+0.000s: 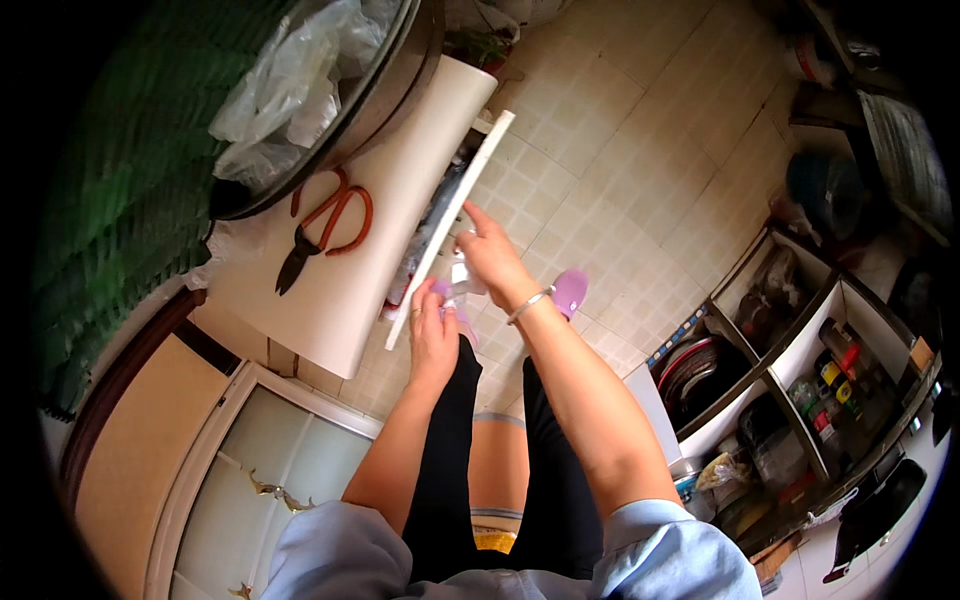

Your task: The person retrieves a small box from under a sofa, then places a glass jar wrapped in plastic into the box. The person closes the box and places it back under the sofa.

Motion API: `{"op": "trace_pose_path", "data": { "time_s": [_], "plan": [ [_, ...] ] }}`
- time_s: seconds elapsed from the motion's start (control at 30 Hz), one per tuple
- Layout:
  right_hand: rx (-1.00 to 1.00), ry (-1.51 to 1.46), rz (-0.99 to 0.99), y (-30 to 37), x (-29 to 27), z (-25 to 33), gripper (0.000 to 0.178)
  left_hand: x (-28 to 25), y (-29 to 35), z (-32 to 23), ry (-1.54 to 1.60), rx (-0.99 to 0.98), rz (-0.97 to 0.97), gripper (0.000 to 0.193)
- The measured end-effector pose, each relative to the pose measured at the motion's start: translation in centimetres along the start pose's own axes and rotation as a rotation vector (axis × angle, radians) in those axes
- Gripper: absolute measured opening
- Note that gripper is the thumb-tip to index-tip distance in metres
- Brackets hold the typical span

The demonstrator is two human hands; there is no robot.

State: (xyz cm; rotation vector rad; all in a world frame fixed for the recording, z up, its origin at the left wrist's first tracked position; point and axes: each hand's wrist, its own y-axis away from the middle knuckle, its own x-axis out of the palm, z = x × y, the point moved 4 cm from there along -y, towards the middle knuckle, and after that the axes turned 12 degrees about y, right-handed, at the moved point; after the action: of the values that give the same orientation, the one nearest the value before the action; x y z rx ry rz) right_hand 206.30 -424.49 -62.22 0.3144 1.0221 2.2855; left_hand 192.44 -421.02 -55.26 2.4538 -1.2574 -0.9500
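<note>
Beige tiled floor is seen beneath a white freezer cabinet whose thin white door (450, 225) is swung open

Its outer edge is pinched by the right hand (490, 255); a small clear packet (462, 290) is clasped in the left hand (432, 335), just below and nearer the body

Scissors (325, 225) lie on the counter (340, 290), beside the basin (400, 80).

Both hands, left (432, 335) and right (492, 256), meet at an open white drawer (447, 226); red-handled metal scissors (322, 226) lie on the white desk (385, 190).
</note>
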Motion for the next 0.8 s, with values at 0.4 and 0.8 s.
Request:
{"op": "trace_pose_path", "data": {
  "time_s": [0.4,0.8],
  "plan": [
    [-0.142,0.724,-0.155,6.6,-0.7,7.4,0.032,-4.1,1.6,-1.4,0.266,-0.125,0.031,0.01],
    [-0.547,0.139,-0.051,39.3,4.8,19.3,0.029,-19.9,18.9,-23.1,0.884,-0.051,0.249,0.012]
  ]
}}
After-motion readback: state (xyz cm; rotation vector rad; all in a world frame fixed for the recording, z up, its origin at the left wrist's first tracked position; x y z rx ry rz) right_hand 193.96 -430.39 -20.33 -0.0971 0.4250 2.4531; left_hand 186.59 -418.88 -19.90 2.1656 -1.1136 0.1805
